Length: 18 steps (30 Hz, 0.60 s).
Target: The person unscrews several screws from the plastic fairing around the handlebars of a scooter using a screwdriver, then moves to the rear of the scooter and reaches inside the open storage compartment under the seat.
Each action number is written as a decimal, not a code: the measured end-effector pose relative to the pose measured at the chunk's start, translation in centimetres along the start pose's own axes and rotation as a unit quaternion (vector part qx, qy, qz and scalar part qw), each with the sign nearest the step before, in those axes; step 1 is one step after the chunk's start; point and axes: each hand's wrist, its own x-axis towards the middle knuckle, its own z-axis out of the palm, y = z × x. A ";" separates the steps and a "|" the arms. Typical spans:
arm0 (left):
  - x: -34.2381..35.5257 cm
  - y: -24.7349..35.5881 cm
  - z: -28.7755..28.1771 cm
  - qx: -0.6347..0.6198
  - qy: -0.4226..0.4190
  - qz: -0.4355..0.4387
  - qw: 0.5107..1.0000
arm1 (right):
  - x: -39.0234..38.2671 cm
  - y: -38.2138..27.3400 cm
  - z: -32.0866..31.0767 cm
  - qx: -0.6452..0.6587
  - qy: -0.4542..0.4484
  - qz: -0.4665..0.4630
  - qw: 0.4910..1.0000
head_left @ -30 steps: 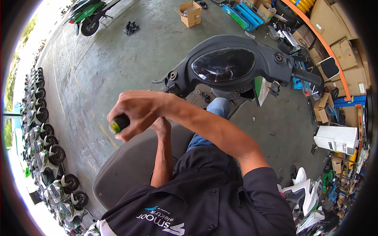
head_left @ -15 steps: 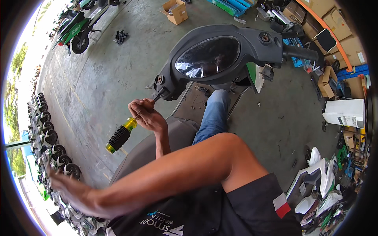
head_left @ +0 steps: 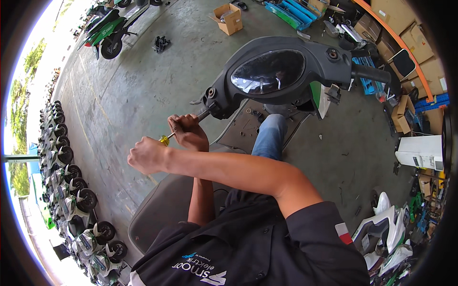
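My right hand (head_left: 149, 155) is closed around a yellow-and-black screwdriver, its yellow collar (head_left: 164, 140) showing above the fist. The metal shaft points toward the left end of a dark grey scooter handlebar cover (head_left: 267, 71). My left hand (head_left: 190, 133) is closed at the end of the bare left handlebar tube (head_left: 204, 114), around or against the shaft; the tip is hidden by those fingers. The scooter's seat (head_left: 152, 214) lies under my arms. My jeans-clad leg (head_left: 269, 138) rests by the footboard (head_left: 236, 131), which holds several small loose parts.
Rows of scooters (head_left: 71, 200) line the left; a green scooter (head_left: 107, 35) stands at upper left. A cardboard box (head_left: 231, 21), blue trays (head_left: 291, 16), stacked boxes and an orange rail (head_left: 422, 86) are along the back and right. White body panels (head_left: 381, 238) lie at lower right.
My right hand let go of the screwdriver and swung down to the left half a second ago; it is now back gripping the handle. My left hand stays at the handlebar end.
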 end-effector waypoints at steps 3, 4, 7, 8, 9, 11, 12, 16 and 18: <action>0.2 -0.7 -2.2 -0.079 0.021 -0.029 0.996 | 1.3 0.6 6.6 -0.094 -0.008 0.035 0.995; 0.3 -0.4 -3.0 -0.101 0.032 -0.028 0.994 | 1.9 0.9 8.6 -0.132 -0.024 0.064 0.989; 0.1 -2.4 -1.5 -0.165 0.082 -0.056 0.981 | 1.3 4.4 12.8 -0.198 -0.021 0.108 0.974; 0.1 -2.5 -2.2 -0.172 0.083 -0.061 0.980 | 1.1 4.9 13.5 -0.192 -0.045 0.108 0.974; 0.1 -2.9 -2.8 -0.189 0.103 -0.064 0.975 | 0.8 5.9 13.9 -0.188 -0.069 0.111 0.973; 0.0 -3.5 -3.9 -0.218 0.100 -0.054 0.969 | -0.4 6.8 14.3 -0.199 -0.069 0.097 0.973; -0.1 -3.9 -4.1 -0.221 0.107 -0.051 0.968 | -1.0 7.7 14.8 -0.211 -0.067 0.099 0.970; 0.2 -4.5 -4.3 -0.192 0.054 -0.085 0.976 | -0.6 9.8 14.7 -0.216 -0.073 0.134 0.964; 0.1 -3.8 -3.1 -0.048 0.113 -0.125 0.985 | 0.2 9.5 13.9 -0.249 -0.010 0.095 0.964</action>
